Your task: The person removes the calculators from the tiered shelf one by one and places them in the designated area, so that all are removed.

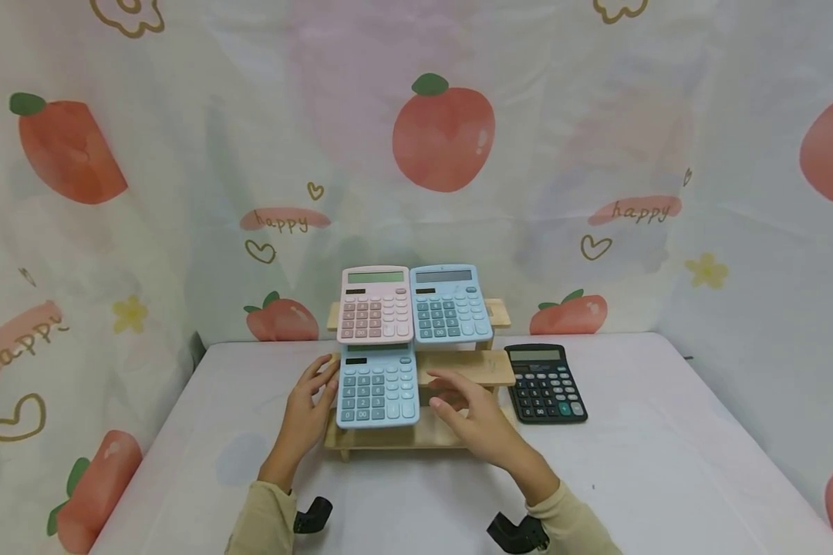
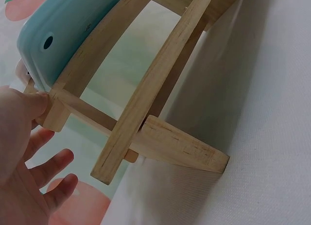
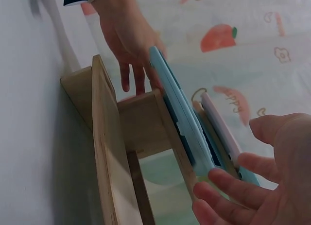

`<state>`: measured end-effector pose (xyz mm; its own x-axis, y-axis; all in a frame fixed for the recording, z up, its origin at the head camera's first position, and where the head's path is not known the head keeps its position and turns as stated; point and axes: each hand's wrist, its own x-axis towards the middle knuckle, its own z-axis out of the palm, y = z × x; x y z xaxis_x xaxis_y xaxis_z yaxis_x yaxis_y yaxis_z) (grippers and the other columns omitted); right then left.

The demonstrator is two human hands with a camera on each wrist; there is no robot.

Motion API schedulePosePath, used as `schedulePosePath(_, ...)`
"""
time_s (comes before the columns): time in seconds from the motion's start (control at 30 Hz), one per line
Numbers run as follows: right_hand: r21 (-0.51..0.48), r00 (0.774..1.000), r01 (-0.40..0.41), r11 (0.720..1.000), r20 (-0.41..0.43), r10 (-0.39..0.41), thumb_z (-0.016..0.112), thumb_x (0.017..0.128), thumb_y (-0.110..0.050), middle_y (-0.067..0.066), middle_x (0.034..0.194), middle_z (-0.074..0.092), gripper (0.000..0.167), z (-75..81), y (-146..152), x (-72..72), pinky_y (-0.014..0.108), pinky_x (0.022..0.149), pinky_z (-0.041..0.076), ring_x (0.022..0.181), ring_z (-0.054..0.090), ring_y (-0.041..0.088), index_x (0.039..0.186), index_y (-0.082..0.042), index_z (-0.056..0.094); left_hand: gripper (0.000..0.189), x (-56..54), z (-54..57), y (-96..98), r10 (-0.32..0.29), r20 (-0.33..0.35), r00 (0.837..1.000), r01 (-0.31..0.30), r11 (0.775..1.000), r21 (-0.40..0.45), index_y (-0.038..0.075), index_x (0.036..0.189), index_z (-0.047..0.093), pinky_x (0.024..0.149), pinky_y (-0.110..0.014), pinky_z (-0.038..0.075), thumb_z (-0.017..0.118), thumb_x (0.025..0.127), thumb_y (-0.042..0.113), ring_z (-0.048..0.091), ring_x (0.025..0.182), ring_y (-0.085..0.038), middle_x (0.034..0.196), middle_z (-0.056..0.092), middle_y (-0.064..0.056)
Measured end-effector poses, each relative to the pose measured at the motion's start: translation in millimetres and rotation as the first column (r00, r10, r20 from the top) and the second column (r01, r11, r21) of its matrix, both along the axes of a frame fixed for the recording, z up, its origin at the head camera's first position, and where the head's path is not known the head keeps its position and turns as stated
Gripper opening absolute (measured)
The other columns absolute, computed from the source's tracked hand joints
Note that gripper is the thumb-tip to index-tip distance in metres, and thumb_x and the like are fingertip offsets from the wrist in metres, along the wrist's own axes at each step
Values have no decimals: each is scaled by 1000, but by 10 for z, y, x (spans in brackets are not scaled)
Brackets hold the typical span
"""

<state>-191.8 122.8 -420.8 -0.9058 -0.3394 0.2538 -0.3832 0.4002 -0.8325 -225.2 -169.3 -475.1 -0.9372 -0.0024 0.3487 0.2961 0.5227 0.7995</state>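
Observation:
A light blue calculator (image 1: 378,393) leans on the middle tier of a wooden stepped stand (image 1: 416,438), at its left end. My left hand (image 1: 304,416) is at this calculator's left edge; in the left wrist view its thumb (image 2: 31,104) touches the corner where calculator and shelf end meet, the other fingers spread loosely. To the right, my right hand (image 1: 482,420) is held over the stand with relaxed, spread fingers and nothing in it. Above, a pink calculator (image 1: 375,308) and a second blue calculator (image 1: 451,308) sit side by side on the top tier.
A black calculator (image 1: 547,389) lies on the white-covered table (image 1: 666,462), just right of the stand. A fruit-patterned cloth backdrop (image 1: 493,231) rises behind and at both sides. Black wrist mounts (image 1: 517,532) show at the sleeves.

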Motion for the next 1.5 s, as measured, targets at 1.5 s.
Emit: schedulePosePath(1.5, -350, 926, -130, 928, 292, 240, 45, 105, -3, 29, 144, 55, 57, -259, -223, -124, 35, 86, 60, 98, 72, 22, 159, -12, 28, 39, -1, 23, 12, 1, -18, 1000, -1, 1000, 14, 2, 142, 57, 106, -63, 44, 55, 105, 15, 48, 140, -40, 156, 46, -14)
